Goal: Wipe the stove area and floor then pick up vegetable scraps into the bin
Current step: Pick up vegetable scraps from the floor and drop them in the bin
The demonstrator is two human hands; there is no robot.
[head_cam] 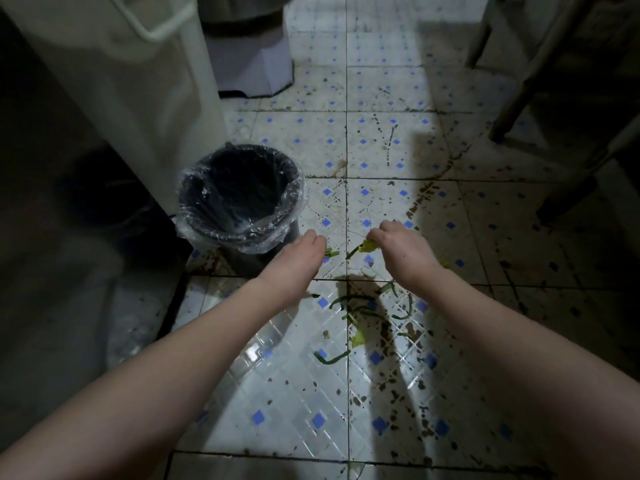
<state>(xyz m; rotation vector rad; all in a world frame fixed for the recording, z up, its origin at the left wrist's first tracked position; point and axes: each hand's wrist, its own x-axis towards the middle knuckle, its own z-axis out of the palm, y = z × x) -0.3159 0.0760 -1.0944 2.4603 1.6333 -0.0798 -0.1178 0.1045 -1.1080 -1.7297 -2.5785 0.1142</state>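
Scraps in hand, bin (239, 199) at centre left.
Left hand (300, 252) pinched green stems (330, 252); right hand (403, 244) gripped a leaf (367, 247). Loose grips risked drops; more scraps (360, 313) lay on the stained floor (381, 133) below.

Glossy, wet-looking ceramic floor tiles (346, 393) below the fingers, speckled with dark grime. Beside the left fingertips, dark plastic bin (242, 251) lined with thin, crinkled, shiny clear plastic film (194, 188).

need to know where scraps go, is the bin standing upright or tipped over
Upright. The bin stands on the floor with its mouth facing up and a clear liner folded over the rim.
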